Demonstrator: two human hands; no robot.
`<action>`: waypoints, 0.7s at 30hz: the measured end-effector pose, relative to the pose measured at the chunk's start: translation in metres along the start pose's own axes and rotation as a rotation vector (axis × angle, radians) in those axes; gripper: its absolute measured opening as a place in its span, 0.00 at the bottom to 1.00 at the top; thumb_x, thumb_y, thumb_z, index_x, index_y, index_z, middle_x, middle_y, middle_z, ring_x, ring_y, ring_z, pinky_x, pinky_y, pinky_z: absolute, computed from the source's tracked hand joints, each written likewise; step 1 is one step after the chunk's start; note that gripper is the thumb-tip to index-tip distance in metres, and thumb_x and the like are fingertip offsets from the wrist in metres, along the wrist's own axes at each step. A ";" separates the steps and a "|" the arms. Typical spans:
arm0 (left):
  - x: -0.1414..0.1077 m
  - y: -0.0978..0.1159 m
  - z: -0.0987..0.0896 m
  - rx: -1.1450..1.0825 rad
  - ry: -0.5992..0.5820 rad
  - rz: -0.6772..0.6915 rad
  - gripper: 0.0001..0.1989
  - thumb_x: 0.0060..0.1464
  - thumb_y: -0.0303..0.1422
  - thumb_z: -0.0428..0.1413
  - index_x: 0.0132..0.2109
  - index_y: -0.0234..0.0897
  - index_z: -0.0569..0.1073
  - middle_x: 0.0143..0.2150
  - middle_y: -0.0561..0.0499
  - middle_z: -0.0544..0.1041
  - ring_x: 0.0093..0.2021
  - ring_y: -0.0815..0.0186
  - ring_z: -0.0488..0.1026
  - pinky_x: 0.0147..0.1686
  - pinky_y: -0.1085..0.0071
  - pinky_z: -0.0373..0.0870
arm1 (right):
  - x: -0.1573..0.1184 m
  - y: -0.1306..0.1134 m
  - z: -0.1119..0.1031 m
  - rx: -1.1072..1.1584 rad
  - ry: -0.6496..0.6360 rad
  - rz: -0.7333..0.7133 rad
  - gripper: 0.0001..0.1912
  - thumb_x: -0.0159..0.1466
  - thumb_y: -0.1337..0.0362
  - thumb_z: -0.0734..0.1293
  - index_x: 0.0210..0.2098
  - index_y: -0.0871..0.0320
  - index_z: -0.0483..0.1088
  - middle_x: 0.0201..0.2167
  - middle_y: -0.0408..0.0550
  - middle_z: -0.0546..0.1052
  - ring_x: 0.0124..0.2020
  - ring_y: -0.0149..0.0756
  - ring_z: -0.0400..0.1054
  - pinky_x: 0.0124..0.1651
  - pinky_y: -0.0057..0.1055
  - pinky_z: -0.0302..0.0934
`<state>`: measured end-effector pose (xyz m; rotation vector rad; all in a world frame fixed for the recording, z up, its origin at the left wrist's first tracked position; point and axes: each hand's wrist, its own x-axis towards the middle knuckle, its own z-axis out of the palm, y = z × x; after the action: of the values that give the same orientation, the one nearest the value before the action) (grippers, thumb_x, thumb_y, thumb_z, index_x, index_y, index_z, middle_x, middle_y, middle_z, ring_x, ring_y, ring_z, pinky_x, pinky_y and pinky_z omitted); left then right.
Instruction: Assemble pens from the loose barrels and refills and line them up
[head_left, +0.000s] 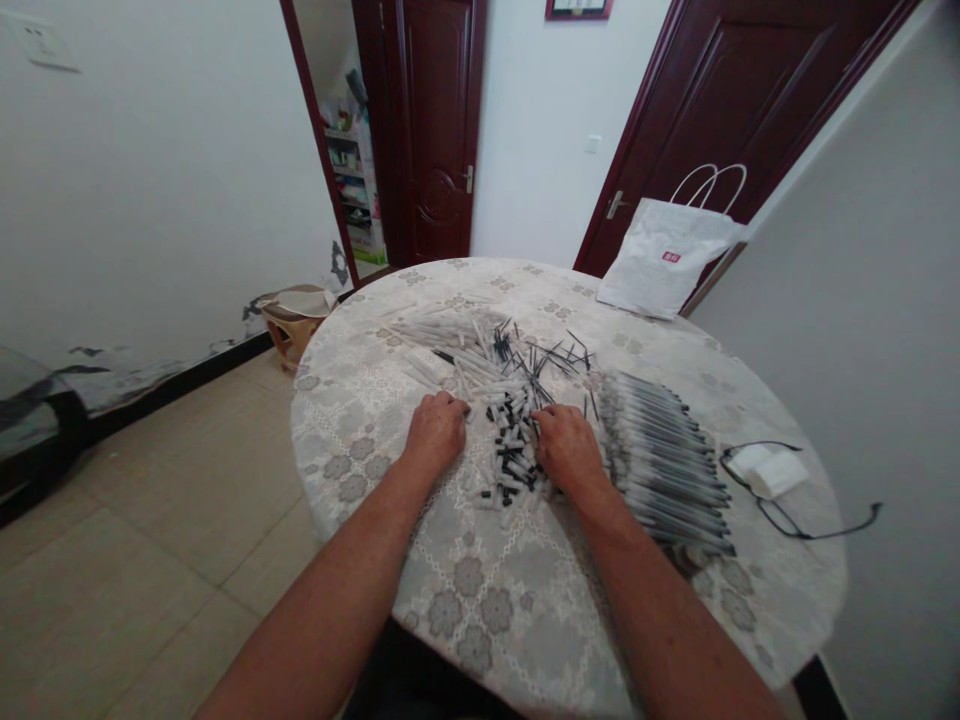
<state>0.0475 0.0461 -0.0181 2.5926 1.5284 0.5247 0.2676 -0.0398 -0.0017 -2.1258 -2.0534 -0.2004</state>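
Observation:
My left hand [437,432] is closed at the left edge of a pile of pen caps [516,440], its fingertips pressed together; what is in them is too small to make out. On the pile's right side my right hand [568,445] has its fingers curled down at the caps, and I cannot see clearly what they grip. Beyond both hands lie clear pen barrels [457,340] and thin dark ink refills [544,365]. Right of my right hand, a neat row of pens [667,460] lies side by side.
A patterned cloth covers the round table [480,600]. Eyeglasses [795,530] and a white folded tissue [769,470] rest at the right. A white paper bag [671,255] stands at the back right edge. A low stool [296,320] is on the floor to the left.

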 end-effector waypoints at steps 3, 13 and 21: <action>-0.002 0.007 0.001 -0.077 -0.032 0.100 0.16 0.61 0.26 0.50 0.49 0.37 0.81 0.46 0.41 0.75 0.50 0.56 0.70 0.54 0.63 0.65 | 0.000 0.002 -0.001 -0.002 -0.001 0.003 0.18 0.69 0.70 0.61 0.55 0.56 0.74 0.52 0.56 0.74 0.56 0.45 0.62 0.56 0.36 0.55; -0.011 0.022 -0.003 -0.070 -0.058 0.059 0.11 0.64 0.36 0.51 0.48 0.40 0.76 0.45 0.43 0.75 0.48 0.56 0.73 0.47 0.65 0.67 | 0.001 0.020 0.001 -0.006 0.068 0.100 0.13 0.69 0.68 0.63 0.49 0.58 0.76 0.44 0.56 0.76 0.50 0.45 0.65 0.52 0.36 0.56; -0.015 0.031 -0.006 0.002 -0.061 -0.134 0.15 0.61 0.36 0.52 0.51 0.34 0.73 0.46 0.37 0.77 0.50 0.51 0.75 0.48 0.62 0.68 | 0.000 0.001 -0.001 -0.050 0.026 0.084 0.12 0.69 0.57 0.65 0.40 0.59 0.76 0.42 0.56 0.74 0.49 0.46 0.64 0.50 0.37 0.57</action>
<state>0.0647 0.0166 -0.0083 2.4609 1.6683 0.4274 0.2688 -0.0404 -0.0004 -2.2210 -1.9608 -0.2681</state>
